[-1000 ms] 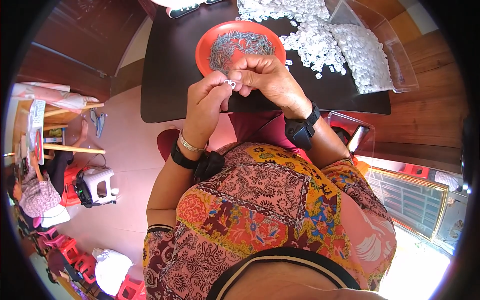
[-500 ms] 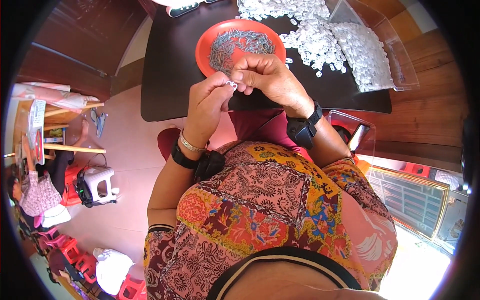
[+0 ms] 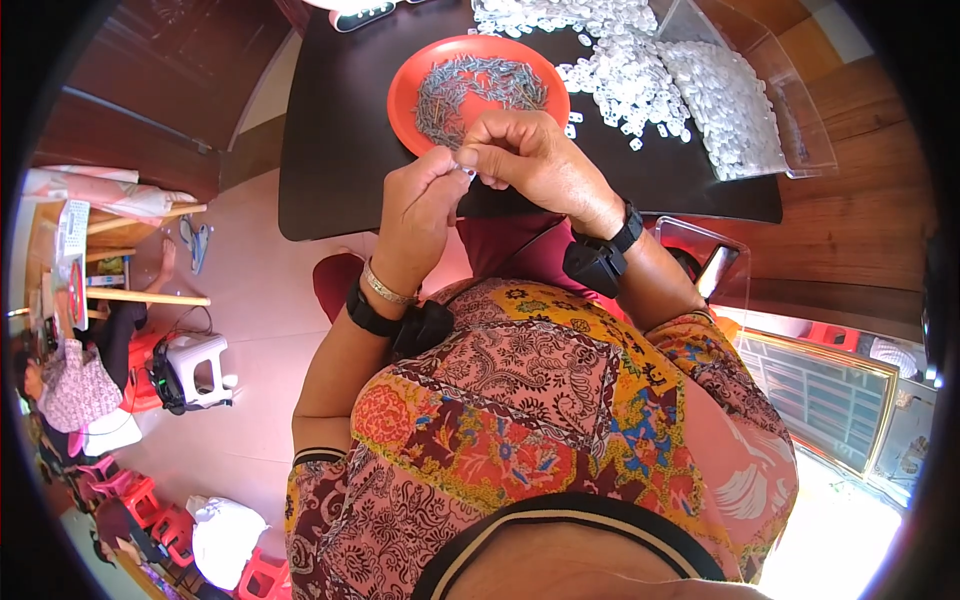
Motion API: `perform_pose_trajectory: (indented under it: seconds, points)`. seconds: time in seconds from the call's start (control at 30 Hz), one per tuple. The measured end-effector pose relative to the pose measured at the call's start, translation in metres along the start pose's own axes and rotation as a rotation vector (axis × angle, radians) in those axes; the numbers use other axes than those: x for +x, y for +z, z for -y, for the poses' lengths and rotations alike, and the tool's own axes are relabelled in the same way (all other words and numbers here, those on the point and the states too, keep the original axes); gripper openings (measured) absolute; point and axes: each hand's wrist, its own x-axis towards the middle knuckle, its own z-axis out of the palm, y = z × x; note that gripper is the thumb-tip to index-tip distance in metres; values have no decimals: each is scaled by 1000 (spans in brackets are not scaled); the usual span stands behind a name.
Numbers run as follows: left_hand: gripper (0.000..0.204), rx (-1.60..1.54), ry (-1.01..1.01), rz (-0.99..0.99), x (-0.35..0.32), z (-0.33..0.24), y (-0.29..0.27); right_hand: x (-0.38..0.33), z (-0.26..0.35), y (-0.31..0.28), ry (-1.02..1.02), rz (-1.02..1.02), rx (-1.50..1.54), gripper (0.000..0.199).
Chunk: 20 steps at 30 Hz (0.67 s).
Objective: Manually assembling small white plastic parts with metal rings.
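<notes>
My left hand (image 3: 421, 198) pinches a small white plastic piece (image 3: 468, 173), mostly covered by the fingers. Against it, the thumb and forefinger of my right hand (image 3: 545, 168) are pressed together; whatever they hold is hidden. Both hands meet above the near edge of the dark table, just in front of a red plate (image 3: 400, 112). Grey metal screws (image 3: 440, 92) lie scattered in that plate. To its right, a heap of small white plastic pieces (image 3: 630, 85) with holes spreads over the table.
A clear plastic tray (image 3: 812, 150) full of white pieces lies tipped at the table's right. A shoe (image 3: 362, 17) stands at the far edge. On the left are a white stool (image 3: 205, 365), a seated person (image 3: 80, 390) and red stools (image 3: 172, 530).
My fingertips have closed in over the white piece, so less of it shows. The left hand has turned slightly and shifted a little to the right.
</notes>
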Motion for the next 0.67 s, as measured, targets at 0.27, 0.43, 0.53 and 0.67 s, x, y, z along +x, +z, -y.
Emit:
perform_pose_trajectory:
  seconds: [0.27,0.43,0.53,0.67]
  points:
    - [16,-22,-53,-2,2,2,-4,1,3,-4,84,39,135,18]
    - [16,-15,-52,5,1,1,-7,2,3,-6,57,21,152,18]
    - [16,-22,-58,11,2,0,-5,0,3,-7,26,-5,169,17]
    - [17,-36,-92,-14,3,5,-11,-9,-11,-12,18,28,-39,16]
